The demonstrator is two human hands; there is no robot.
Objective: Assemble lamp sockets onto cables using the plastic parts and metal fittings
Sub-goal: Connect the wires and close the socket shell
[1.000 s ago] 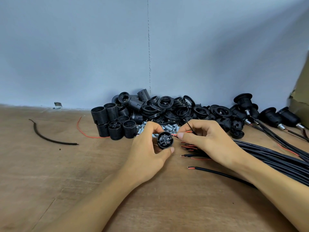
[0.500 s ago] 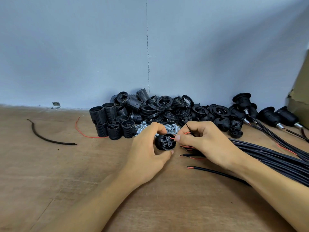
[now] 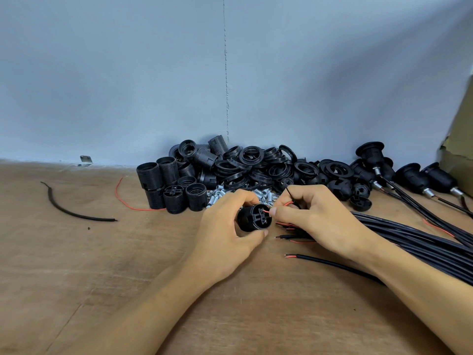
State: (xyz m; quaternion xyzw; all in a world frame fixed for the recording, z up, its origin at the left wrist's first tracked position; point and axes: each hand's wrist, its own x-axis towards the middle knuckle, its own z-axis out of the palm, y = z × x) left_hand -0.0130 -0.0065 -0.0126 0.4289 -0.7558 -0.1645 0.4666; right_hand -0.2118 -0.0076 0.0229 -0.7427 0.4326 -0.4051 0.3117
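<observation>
My left hand (image 3: 225,231) grips a black threaded socket body (image 3: 253,217) on its side, its terminal end turned toward my right hand. My right hand (image 3: 314,219) pinches a thin red wire (image 3: 286,204) whose tip touches the socket's terminal; a black wire (image 3: 290,194) loops up between its fingers. A bundle of black cables (image 3: 409,237) runs off to the right under my right wrist, several stripped ends lying near the socket.
Against the blue wall lies a pile of black socket bodies (image 3: 163,185), rings (image 3: 253,160) and caps (image 3: 358,193), with small metal fittings (image 3: 217,196) in front. Assembled sockets on cables (image 3: 414,178) lie far right beside a cardboard box (image 3: 458,149). A loose black cable scrap (image 3: 71,211) lies left.
My left hand has turned the socket so its terminal end faces right. My right hand has brought the red wire's tip onto the terminal.
</observation>
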